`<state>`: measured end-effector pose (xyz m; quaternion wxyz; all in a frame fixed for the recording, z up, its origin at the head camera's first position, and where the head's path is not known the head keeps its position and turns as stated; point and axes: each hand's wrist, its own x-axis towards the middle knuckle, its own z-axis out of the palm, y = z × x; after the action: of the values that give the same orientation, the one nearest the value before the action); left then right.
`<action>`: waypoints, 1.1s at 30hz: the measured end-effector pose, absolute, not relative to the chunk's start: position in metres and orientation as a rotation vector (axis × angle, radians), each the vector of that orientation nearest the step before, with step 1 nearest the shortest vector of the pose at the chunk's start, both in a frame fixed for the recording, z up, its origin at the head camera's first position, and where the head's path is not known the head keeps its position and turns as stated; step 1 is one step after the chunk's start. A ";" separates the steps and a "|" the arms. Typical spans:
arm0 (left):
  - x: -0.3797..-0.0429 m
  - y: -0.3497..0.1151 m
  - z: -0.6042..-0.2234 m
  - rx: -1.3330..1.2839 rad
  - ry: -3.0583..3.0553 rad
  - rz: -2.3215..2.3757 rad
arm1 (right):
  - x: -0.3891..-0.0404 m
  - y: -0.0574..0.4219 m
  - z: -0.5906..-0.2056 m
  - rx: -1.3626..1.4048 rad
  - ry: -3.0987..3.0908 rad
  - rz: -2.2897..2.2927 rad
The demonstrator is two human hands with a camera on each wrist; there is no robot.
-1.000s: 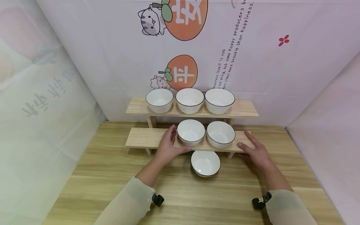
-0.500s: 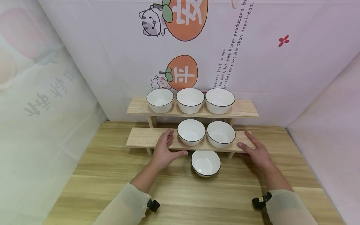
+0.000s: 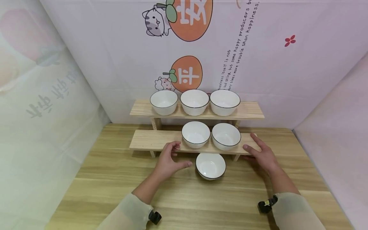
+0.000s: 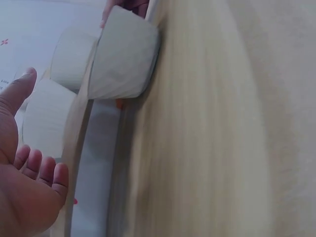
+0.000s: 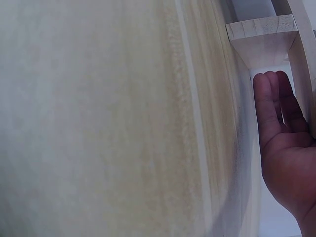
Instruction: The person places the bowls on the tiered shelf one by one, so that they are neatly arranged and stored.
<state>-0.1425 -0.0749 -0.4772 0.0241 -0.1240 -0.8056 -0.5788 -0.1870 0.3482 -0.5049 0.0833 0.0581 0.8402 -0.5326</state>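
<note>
My left hand (image 3: pixel 168 164), fingers loosely bent and thumb apart, hovers by the front edge of the lower wooden shelf (image 3: pixel 152 139) and holds nothing. To its right is a white bowl (image 3: pixel 210 166) with a dark rim, its back edge hidden beneath the shelf front. Two matching bowls, one left (image 3: pixel 195 135) and one right (image 3: pixel 226 137), stand on the lower shelf. My right hand (image 3: pixel 263 156) grips that shelf's right end, thumb and a finger on top. In the right wrist view, its other fingers (image 5: pixel 266 103) lie under the board.
Behind and higher, an upper wooden shelf (image 3: pixel 251 110) carries three more white bowls, side by side. The unit stands on a wood-grain table (image 3: pixel 115 179). A printed white cloth (image 3: pixel 115 57) hangs at the back, with pale cloth walls on both sides.
My left hand has drawn away from the left bowl on the lower shelf, moving back and down past the shelf's front edge. The right hand and bowls have stayed put.
</note>
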 end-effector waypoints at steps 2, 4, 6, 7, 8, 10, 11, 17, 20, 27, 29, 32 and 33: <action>-0.140 -0.073 -0.480 -0.386 -2.494 -1.808 | -0.187 0.348 -0.506 0.171 2.510 -1.584; -0.138 -0.071 -0.483 -0.388 -2.489 -1.836 | -0.188 0.349 -0.506 0.170 2.516 -1.575; -0.136 -0.069 -0.486 -0.390 -2.492 -1.863 | -0.189 0.349 -0.507 0.171 2.511 -1.581; -0.136 -0.068 -0.488 -0.392 -2.491 -1.877 | -0.189 0.349 -0.507 0.173 2.508 -1.583; -0.135 -0.067 -0.490 -0.395 -2.497 -1.891 | -0.189 0.349 -0.507 0.174 2.507 -1.582; -0.134 -0.065 -0.493 -0.406 -2.519 -1.905 | -0.189 0.350 -0.507 0.176 2.504 -1.584; -0.134 -0.065 -0.494 -0.416 -2.532 -1.908 | -0.189 0.350 -0.507 0.176 2.501 -1.587; -0.134 -0.061 -0.501 -0.466 -2.624 -1.925 | -0.188 0.350 -0.507 0.173 2.497 -1.598; -0.133 -0.059 -0.504 -0.489 -2.640 -1.933 | -0.188 0.349 -0.506 0.173 2.502 -1.596; -0.131 -0.052 -0.507 -0.475 -2.696 -1.912 | -0.188 0.350 -0.506 0.174 2.506 -1.595; -0.131 -0.050 -0.509 -0.468 -2.705 -1.907 | -0.188 0.350 -0.506 0.175 2.506 -1.597; -0.130 -0.048 -0.511 -0.457 -2.726 -1.888 | -0.188 0.350 -0.506 0.173 2.511 -1.594; -0.130 -0.047 -0.512 -0.451 -2.735 -1.884 | -0.188 0.350 -0.506 0.172 2.513 -1.592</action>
<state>-0.1297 -0.0470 -0.5117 -0.1050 -0.1337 -0.8115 -0.5590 -0.1881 0.3499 -0.5059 0.0809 0.0576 0.8405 -0.5327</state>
